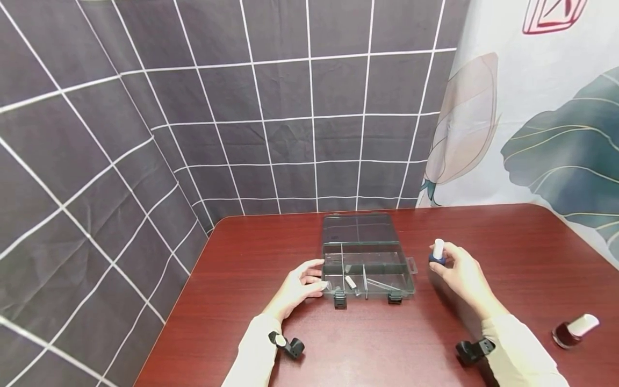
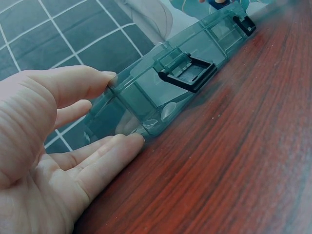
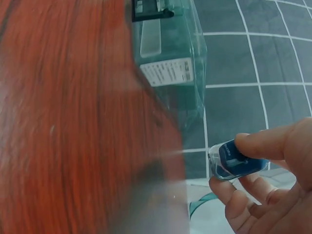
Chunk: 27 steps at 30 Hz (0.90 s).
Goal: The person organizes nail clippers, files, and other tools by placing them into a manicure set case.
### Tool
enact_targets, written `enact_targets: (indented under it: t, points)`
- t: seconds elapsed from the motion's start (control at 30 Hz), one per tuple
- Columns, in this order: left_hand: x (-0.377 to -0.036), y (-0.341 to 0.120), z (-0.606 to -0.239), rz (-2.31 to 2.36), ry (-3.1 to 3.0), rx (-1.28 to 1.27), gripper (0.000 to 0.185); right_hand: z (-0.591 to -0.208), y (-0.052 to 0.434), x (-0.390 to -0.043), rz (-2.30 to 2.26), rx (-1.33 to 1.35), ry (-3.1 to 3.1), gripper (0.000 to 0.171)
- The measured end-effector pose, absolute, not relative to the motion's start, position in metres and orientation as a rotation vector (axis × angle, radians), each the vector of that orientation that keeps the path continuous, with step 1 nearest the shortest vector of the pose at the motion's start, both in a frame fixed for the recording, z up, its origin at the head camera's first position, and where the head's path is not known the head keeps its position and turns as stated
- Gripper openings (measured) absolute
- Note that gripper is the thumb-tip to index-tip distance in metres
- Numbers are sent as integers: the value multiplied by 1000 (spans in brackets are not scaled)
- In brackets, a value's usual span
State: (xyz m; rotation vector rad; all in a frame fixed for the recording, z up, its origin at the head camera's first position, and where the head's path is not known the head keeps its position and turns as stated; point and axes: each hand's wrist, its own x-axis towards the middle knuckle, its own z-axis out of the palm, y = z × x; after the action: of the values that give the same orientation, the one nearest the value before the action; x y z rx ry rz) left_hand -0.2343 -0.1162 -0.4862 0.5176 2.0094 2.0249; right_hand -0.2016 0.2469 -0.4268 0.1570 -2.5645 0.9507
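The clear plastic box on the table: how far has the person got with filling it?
Done: the compartment box lies open, with a few small pieces already in its front sections. In hand: the right hand grips a blue bottle with a white cap beside the box, while the left hand steadies its left end. Left: a dark red bottle lies on the table at the right.

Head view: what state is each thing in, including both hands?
Organizer box: lid open, flat on the table.
Blue bottle: capped, upright, held above the table.
Dark red bottle: capped, lying on its side.
Left hand: fingers touching the box's corner.
Right hand: gripping the blue bottle.
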Motion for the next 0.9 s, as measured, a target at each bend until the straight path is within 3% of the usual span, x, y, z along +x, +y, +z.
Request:
enact_targets:
  t: [0.9]
  points:
    - [-234,-116,-485,2022,2011,520,59,-420,178,-239,904,423,-2590,36]
